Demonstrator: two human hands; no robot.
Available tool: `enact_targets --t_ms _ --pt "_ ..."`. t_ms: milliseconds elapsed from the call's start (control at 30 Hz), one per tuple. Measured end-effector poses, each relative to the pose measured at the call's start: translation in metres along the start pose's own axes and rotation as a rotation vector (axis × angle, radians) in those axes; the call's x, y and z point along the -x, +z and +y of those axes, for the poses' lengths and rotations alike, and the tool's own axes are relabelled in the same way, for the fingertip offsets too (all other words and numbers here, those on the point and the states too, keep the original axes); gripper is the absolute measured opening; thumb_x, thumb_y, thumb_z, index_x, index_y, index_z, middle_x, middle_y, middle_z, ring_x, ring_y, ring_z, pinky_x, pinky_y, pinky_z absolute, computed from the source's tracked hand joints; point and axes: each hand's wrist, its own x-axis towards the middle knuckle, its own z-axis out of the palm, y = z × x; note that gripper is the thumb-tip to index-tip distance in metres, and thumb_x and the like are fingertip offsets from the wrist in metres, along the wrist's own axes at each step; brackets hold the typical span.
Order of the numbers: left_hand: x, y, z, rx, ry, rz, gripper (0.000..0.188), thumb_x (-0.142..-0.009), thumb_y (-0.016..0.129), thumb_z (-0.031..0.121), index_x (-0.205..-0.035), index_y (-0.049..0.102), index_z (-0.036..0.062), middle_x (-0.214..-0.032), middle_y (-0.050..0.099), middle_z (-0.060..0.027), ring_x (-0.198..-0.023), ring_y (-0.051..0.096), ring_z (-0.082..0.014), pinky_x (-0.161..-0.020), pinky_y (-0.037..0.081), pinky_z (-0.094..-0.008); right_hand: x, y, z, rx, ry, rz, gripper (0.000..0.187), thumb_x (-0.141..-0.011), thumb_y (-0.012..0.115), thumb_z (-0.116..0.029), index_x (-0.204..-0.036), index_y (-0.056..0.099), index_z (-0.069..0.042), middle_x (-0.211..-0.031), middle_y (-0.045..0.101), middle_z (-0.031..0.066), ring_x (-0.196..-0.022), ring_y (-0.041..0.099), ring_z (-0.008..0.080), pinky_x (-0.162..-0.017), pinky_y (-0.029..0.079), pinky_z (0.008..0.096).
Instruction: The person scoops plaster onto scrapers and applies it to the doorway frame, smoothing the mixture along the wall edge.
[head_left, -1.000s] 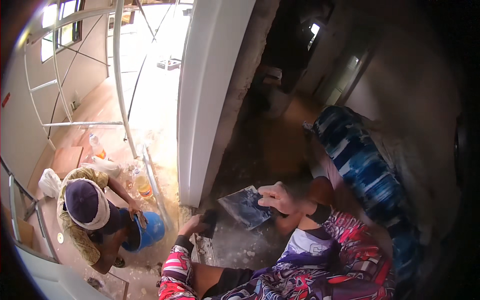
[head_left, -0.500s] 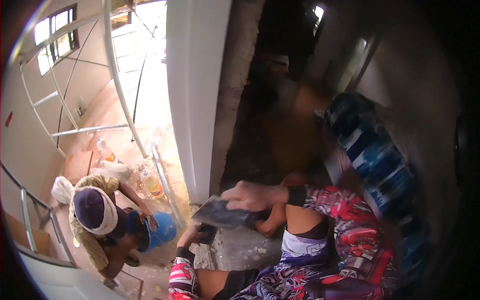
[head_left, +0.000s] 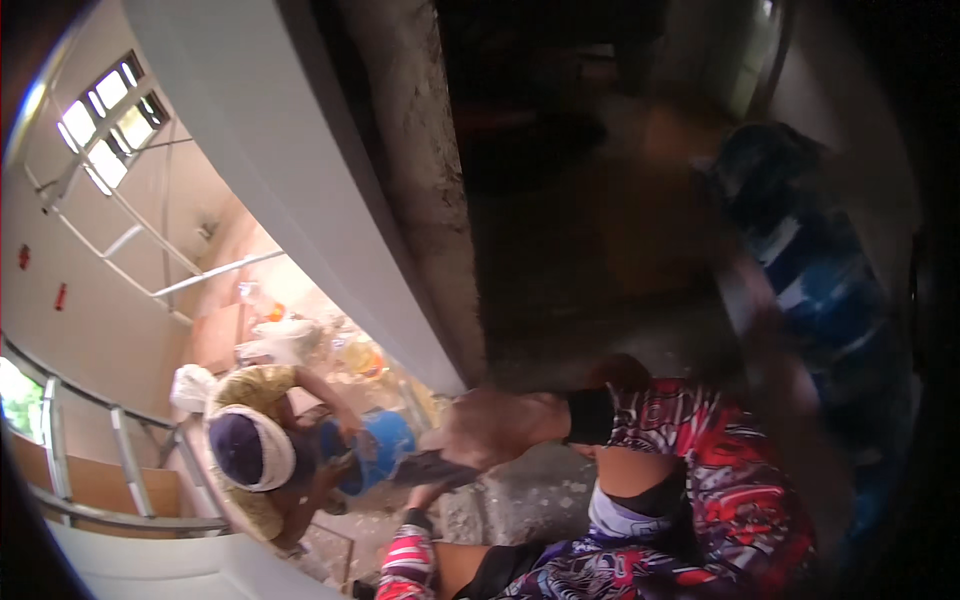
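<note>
My right hand (head_left: 500, 425), blurred by motion, is closed on a flat, dark trowel (head_left: 435, 469), its grip hidden by the fingers. The blade points left, toward the foot of the pale post. Just below the blade is my left hand (head_left: 426, 493), its fingers mostly hidden by the trowel, so I cannot tell what it holds. Left of the trowel, a co-worker in a dark cap (head_left: 245, 450) crouches with both hands at a blue bucket (head_left: 385, 447) tipped on its side. I cannot see what the bucket holds.
A broad pale post (head_left: 290, 150) and a rough wall edge (head_left: 440, 200) stand beyond my hands. Metal scaffold frames (head_left: 125, 460) are at left. Bottles (head_left: 360, 355) and a pale sack (head_left: 275, 342) lie behind the co-worker. Someone's blue patterned sleeve or garment (head_left: 810, 270) is close at right.
My view has turned, so the post leans and the co-worker and bucket appear farther right. My right hand and the trowel have come down closer to my left hand and the bucket.
</note>
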Motion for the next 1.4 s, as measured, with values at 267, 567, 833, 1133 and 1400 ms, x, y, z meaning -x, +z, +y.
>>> enact_targets --t_ms 267,567,833,1133,1400 --pt "0.049 0.022 -0.022 -0.16 -0.026 0.229 0.02 -0.085 0.065 0.01 -0.102 0.069 0.0001 -0.088 0.07 -0.0172 -0.078 0.067 -0.0206 -0.067 0.053 -0.0381 -0.025 0.038 0.012 -0.052 -0.032 -0.032 0.019 -0.077 0.062 -0.019 -0.084 0.066 -0.002 -0.072 0.066 0.0201 -0.075 0.068 0.0376 -0.065 0.055 0.0455" --pt "0.107 0.019 -0.01 -0.452 -0.083 0.069 0.029 -0.079 0.069 0.021 -0.101 0.07 0.0023 -0.089 0.069 -0.019 -0.085 0.067 -0.0322 -0.072 0.053 -0.0439 -0.02 0.025 -0.024 -0.072 -0.411 -0.014 0.017 -0.076 0.064 -0.018 -0.083 0.067 -0.002 -0.075 0.067 0.0189 -0.076 0.069 0.0361 -0.065 0.056 0.0436" --pt "0.142 0.018 0.051 -0.481 -0.155 0.011 0.029 -0.077 0.068 0.02 -0.101 0.071 0.0038 -0.09 0.069 -0.019 -0.085 0.067 -0.0333 -0.073 0.053 -0.0444 0.005 0.033 -0.041 -0.104 -0.457 -0.074 0.016 -0.076 0.067 -0.019 -0.083 0.069 -0.004 -0.083 0.067 0.0147 -0.077 0.07 0.0327 -0.063 0.057 0.0398" --pt "0.156 0.013 0.08 -0.471 -0.231 -0.033 0.029 -0.076 0.066 0.019 -0.101 0.071 0.0056 -0.09 0.069 -0.0191 -0.085 0.067 -0.0346 -0.074 0.053 -0.0449 0.002 0.035 -0.036 -0.234 -0.382 -0.012 0.016 -0.08 0.061 -0.016 -0.084 0.068 -0.003 -0.081 0.069 0.0153 -0.079 0.07 0.031 -0.069 0.058 0.041" --pt "0.159 0.018 0.099 -0.449 -0.223 -0.07 0.03 -0.074 0.065 0.018 -0.101 0.072 0.0071 -0.09 0.069 -0.0191 -0.085 0.067 -0.0358 -0.074 0.054 -0.0454 0.007 0.034 -0.045 -0.205 -0.476 0.002 0.013 -0.078 0.063 -0.017 -0.082 0.067 -0.005 -0.076 0.065 0.0103 -0.073 0.068 0.0274 -0.065 0.056 0.038"
